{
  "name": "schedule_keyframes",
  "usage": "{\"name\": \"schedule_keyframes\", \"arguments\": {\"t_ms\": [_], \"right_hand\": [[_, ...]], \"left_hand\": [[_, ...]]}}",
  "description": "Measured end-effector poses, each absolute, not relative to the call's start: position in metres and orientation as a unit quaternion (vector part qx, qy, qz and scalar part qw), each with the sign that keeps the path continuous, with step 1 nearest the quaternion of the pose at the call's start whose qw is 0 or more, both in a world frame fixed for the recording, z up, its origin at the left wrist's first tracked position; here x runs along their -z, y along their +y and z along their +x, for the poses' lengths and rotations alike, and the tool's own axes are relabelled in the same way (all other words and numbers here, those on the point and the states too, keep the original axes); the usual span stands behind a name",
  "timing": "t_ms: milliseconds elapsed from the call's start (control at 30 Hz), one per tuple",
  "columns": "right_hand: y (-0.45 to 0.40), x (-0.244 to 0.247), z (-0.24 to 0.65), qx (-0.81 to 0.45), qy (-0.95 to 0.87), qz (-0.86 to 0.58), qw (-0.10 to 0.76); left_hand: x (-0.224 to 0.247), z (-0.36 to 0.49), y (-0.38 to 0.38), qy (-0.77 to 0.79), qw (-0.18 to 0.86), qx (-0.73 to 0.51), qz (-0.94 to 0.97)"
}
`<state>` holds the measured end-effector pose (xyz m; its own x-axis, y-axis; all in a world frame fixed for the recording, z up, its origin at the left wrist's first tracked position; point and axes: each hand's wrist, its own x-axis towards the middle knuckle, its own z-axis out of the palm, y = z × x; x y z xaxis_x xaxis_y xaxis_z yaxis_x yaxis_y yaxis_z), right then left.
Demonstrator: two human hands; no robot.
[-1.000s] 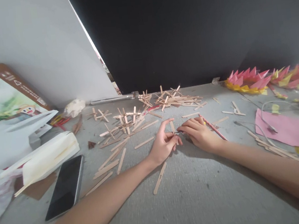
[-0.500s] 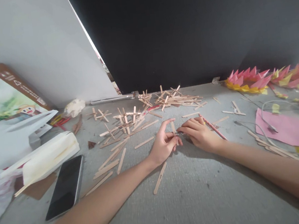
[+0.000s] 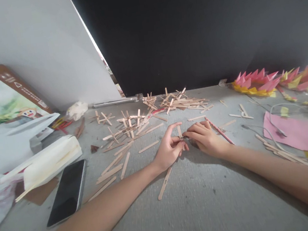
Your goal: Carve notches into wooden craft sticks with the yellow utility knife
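Note:
Near the middle of the grey surface, my left hand (image 3: 169, 149) is closed on a wooden craft stick (image 3: 179, 132), held upright between thumb and fingers. My right hand (image 3: 204, 137) meets it from the right, its fingertips pinched against the stick. A small thin greyish thing shows at those fingertips, too small to name. Just behind the right hand lies a red patterned pencil (image 3: 220, 131). One loose craft stick (image 3: 164, 184) with a dark slot rests below my left wrist, and another stick (image 3: 148, 147) lies left of that hand.
Crossed craft-stick pieces (image 3: 128, 122) and a heap of sticks (image 3: 189, 102) spread along the back. A phone (image 3: 67, 193) and a white paper sleeve (image 3: 52, 161) lie left. Right are a pink sheet (image 3: 301, 134), cables and pink-yellow folded paper rings (image 3: 256, 85). A dark panel (image 3: 188, 31) rises behind.

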<state>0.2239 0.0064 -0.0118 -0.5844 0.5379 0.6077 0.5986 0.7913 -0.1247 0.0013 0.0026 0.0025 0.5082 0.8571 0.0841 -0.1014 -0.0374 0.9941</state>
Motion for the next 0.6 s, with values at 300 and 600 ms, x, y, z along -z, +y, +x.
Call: {"name": "schedule_keyframes", "arguments": {"t_ms": [300, 600], "right_hand": [[0.0069, 0.0114, 0.2242, 0.029, -0.894, -0.308, 0.324], [0.0068, 0.0126, 0.2249, 0.018, -0.895, -0.312, 0.317]], "left_hand": [[-0.0002, 0.0009, 0.0034, 0.306, 0.619, -0.378, 0.617], [-0.0016, 0.0002, 0.0029, 0.301, 0.615, -0.384, 0.62]]}}
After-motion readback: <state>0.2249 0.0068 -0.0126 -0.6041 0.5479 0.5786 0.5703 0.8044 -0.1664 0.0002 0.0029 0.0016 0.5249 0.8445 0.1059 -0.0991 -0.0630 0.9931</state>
